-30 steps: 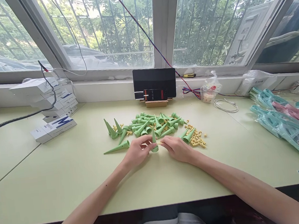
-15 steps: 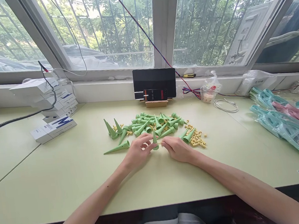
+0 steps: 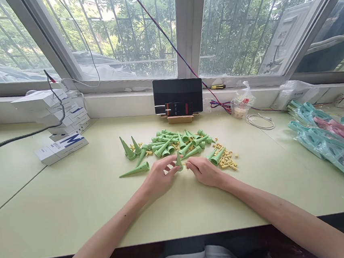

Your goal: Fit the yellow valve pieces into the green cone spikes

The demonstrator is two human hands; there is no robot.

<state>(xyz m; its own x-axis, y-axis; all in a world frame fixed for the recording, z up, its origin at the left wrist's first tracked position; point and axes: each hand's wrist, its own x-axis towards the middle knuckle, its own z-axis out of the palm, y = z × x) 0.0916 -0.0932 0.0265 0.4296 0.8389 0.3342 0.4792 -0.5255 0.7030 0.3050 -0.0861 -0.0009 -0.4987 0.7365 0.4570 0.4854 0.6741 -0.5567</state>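
Observation:
My left hand (image 3: 161,173) is closed around a green watering spike (image 3: 179,161), its thumb and fingers on the sides and the point upward. Just to the right, my right hand (image 3: 205,169) pinches a small yellow valve (image 3: 187,166) that is mostly hidden by the fingertips. A narrow gap shows between the valve and the spike. Beyond both hands lies a heap of green spikes (image 3: 164,146). Loose yellow valves (image 3: 228,160) are scattered right of my right hand, beside two spikes (image 3: 217,157). One single spike (image 3: 135,170) lies flat left of my left hand, and two more spikes (image 3: 128,150) stand upright behind it.
A phone (image 3: 178,109) leans against a dark tablet (image 3: 177,92) at the back. White boxes (image 3: 64,115) are stacked at the left with a black cable over them. Bagged turquoise plastic items (image 3: 328,146) lie at the right, near a coiled white cable (image 3: 259,121).
My right hand has shifted slightly right, with the valve a little farther from the spike. The spike in my left hand has barely moved.

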